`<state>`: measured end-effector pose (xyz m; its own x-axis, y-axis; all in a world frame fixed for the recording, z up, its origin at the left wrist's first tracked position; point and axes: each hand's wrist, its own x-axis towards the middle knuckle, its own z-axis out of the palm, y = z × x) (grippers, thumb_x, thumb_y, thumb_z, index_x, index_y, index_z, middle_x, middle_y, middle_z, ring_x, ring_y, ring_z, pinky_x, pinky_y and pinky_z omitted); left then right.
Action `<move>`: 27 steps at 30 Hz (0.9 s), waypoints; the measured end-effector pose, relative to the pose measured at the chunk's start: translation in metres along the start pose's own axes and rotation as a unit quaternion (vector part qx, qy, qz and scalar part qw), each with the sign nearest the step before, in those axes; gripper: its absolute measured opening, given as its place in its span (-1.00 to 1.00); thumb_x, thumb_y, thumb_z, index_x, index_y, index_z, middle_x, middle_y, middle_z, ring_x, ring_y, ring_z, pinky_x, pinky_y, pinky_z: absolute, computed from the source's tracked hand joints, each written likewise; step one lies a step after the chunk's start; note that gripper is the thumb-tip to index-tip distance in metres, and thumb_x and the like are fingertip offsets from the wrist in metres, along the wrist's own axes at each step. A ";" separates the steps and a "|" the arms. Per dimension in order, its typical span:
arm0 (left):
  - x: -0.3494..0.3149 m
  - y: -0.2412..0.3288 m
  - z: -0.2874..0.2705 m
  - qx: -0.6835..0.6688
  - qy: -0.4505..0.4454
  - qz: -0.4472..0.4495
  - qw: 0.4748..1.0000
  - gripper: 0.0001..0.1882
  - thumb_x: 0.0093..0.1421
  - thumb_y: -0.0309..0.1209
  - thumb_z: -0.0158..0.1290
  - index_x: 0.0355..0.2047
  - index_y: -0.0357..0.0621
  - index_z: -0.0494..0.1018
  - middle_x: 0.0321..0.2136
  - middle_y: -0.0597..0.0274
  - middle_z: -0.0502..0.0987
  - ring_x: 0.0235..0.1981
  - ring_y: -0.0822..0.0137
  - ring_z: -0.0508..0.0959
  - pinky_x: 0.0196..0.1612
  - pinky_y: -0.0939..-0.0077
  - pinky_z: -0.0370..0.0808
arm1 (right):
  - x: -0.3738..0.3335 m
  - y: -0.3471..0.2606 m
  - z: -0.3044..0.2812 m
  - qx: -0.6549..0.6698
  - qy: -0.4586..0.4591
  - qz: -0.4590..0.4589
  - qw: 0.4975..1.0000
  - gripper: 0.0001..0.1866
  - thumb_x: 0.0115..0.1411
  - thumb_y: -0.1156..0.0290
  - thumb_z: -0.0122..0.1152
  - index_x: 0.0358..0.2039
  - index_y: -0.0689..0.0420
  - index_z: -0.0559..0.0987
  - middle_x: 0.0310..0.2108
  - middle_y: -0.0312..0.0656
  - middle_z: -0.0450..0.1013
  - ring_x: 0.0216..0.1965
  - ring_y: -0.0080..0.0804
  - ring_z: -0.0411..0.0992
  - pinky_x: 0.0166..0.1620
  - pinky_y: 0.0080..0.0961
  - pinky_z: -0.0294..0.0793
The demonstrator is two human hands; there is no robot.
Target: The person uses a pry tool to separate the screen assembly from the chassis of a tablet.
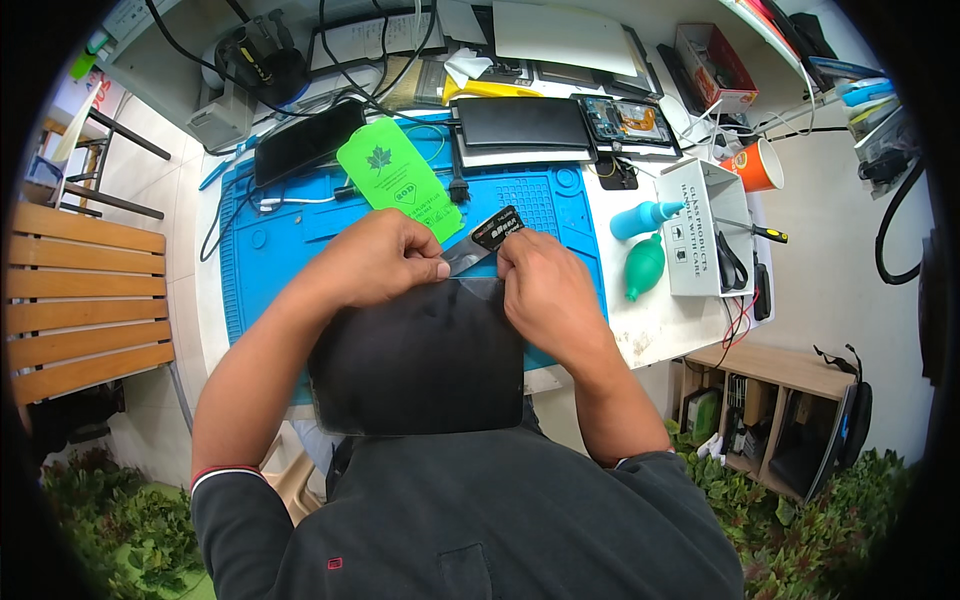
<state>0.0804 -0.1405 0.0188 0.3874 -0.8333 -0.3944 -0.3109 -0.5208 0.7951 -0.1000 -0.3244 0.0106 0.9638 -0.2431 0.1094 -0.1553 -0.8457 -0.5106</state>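
A: Where's the dark flat panel (pixel 420 360)?
B: In front of the person's torso, its upper edge over the blue mat (pixel 275 255) on the table (pixel 640 335).
A: And the left hand (pixel 372 258)?
B: Thumb and forefinger pressed together at the panel's top edge, pinching the lower end of a clear strip (pixel 468 257) (the one with a black label (pixel 498 228) at its upper end).
A: The right hand (pixel 553 290)?
B: Fingers curled in beside the label, near the panel's upper right corner; I cannot tell exactly what they pinch.
A: What's around them?
B: A green card (pixel 398 172) just beyond the left hand, and a green bulb blower (pixel 645 268) to the right, beside a blue bottle (pixel 640 220).
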 end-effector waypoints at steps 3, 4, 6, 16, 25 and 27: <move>0.001 -0.003 -0.002 -0.027 -0.009 -0.003 1.000 -0.75 0.33 -0.29 0.40 -0.22 -0.28 0.75 -0.49 0.32 0.66 -0.44 0.52 0.51 -0.32 0.47 0.46 | -0.005 -0.005 0.001 0.026 0.027 -0.030 0.999 -0.89 0.19 0.63 0.17 -0.28 0.21 0.62 -0.27 0.01 0.57 -0.14 0.12 0.54 -0.08 0.02 0.56; 0.001 -0.003 -0.002 -0.034 -0.012 -0.003 0.999 -0.75 0.34 -0.30 0.40 -0.23 -0.28 0.75 -0.50 0.34 0.65 -0.44 0.54 0.50 -0.32 0.48 0.45 | -0.007 -0.007 0.001 0.031 0.033 -0.049 0.998 -0.86 0.18 0.64 0.17 -0.26 0.22 0.63 -0.27 0.01 0.56 -0.13 0.12 0.53 -0.05 0.01 0.55; 0.001 -0.003 -0.003 -0.027 -0.014 -0.003 1.000 -0.75 0.33 -0.30 0.40 -0.22 -0.29 0.75 -0.50 0.32 0.66 -0.44 0.52 0.51 -0.32 0.46 0.47 | -0.010 -0.011 0.002 0.042 0.044 -0.087 0.994 -0.80 0.14 0.67 0.16 -0.23 0.23 0.64 -0.26 0.00 0.56 -0.10 0.10 0.51 0.00 -0.01 0.53; 0.004 0.008 -0.011 0.164 0.016 0.121 0.979 -0.72 0.26 -0.29 0.37 -0.17 -0.27 0.77 -0.32 -0.05 0.76 -0.31 0.02 0.71 -0.18 0.23 0.59 | -0.021 -0.009 -0.002 0.036 0.044 -0.021 0.998 -0.75 0.17 0.65 0.17 -0.15 0.29 0.67 -0.17 0.07 0.57 -0.06 0.13 0.51 0.10 0.00 0.50; 0.011 0.028 -0.007 0.132 -0.018 0.033 0.991 -0.72 0.25 -0.28 0.40 -0.17 -0.26 0.78 -0.34 -0.03 0.77 -0.29 0.10 0.74 -0.17 0.23 0.61 | -0.036 0.002 -0.011 0.112 0.015 0.066 0.991 -0.72 0.23 0.64 0.11 -0.10 0.35 0.69 -0.18 0.11 0.58 -0.04 0.15 0.56 0.10 0.00 0.56; 0.011 0.034 -0.004 0.132 -0.015 0.026 0.991 -0.74 0.26 -0.30 0.37 -0.17 -0.24 0.78 -0.31 -0.08 0.77 -0.25 0.01 0.76 -0.12 0.17 0.63 | -0.037 0.002 -0.012 0.123 0.022 0.067 0.990 -0.72 0.23 0.64 0.10 -0.12 0.36 0.69 -0.18 0.11 0.60 -0.07 0.14 0.58 0.08 -0.01 0.57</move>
<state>0.0776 -0.1666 0.0434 0.3399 -0.8630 -0.3738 -0.5473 -0.5047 0.6677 -0.1384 -0.3224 0.0155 0.9268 -0.3705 0.0615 -0.2183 -0.6647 -0.7145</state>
